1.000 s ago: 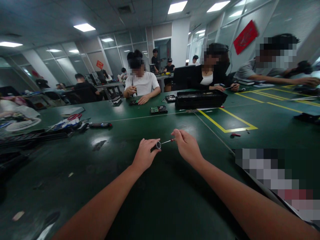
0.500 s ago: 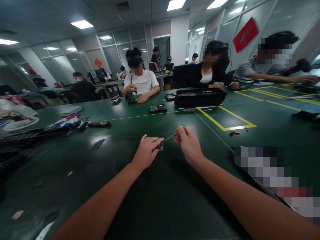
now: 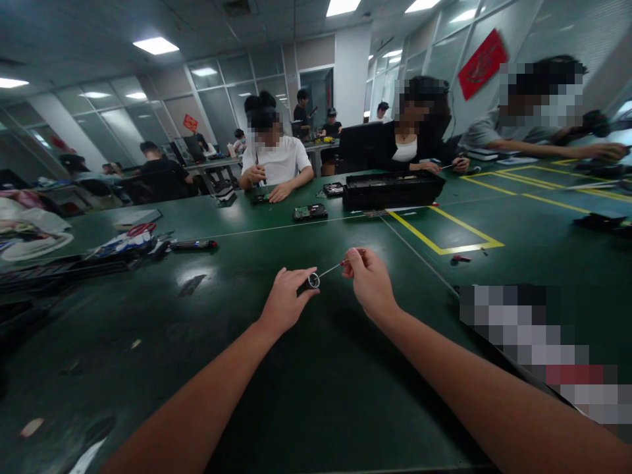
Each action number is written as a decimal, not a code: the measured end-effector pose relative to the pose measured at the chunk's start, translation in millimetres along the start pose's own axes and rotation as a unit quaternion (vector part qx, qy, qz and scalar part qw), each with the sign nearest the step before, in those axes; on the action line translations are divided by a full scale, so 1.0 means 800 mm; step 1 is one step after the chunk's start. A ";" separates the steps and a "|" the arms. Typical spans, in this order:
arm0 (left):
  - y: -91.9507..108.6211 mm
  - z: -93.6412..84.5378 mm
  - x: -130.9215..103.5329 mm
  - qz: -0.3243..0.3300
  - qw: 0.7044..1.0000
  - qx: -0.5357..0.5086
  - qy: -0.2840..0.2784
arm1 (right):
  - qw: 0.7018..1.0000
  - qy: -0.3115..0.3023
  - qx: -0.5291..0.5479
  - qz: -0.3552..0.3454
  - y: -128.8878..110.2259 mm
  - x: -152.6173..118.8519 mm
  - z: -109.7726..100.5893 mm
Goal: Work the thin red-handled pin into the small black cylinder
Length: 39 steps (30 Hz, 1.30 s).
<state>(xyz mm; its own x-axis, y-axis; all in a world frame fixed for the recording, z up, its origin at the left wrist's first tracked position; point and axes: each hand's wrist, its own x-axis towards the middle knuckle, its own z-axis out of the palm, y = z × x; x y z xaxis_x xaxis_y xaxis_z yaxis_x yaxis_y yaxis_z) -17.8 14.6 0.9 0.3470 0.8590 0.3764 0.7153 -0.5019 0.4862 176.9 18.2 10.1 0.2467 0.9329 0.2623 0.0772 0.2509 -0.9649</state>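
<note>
My left hand (image 3: 286,296) is closed around a small dark round part with a silver rim (image 3: 314,281), its ring-shaped end turned toward my right hand. My right hand (image 3: 369,280) pinches the reddish handle of a thin screwdriver (image 3: 330,270). The slim metal shaft slants down and left, and its tip is at the rim of the round part. Whether the tip touches the inside cannot be made out. Both hands are held over the green table (image 3: 316,395); most of the screwdriver's handle is hidden by my fingers.
Across the table a person in white (image 3: 276,158) works on a circuit board. A hard drive (image 3: 310,211) and a long black tray (image 3: 392,189) lie beyond my hands. On the left are a dark pen-like tool (image 3: 194,245) and red scissors (image 3: 141,229); on the right, a small red piece (image 3: 461,259).
My left hand has turned the round part so its ring-shaped end shows more. The screwdriver's tip now sits at the rim, and its reddish handle end shows more. The view has shifted slightly.
</note>
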 end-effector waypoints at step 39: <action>-0.009 -0.001 -0.003 -0.016 1.000 0.000 0.013 | 0.979 -0.052 -0.163 -0.112 -0.029 -0.022 -0.001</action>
<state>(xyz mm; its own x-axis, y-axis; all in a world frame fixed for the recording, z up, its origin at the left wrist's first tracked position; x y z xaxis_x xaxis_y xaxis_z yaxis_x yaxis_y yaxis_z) -24.5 16.4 -2.6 0.3084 0.8717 0.3808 0.7255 -0.4744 0.4985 171.8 -4.4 28.0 0.0907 0.8893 0.4482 0.4262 0.3721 -0.8245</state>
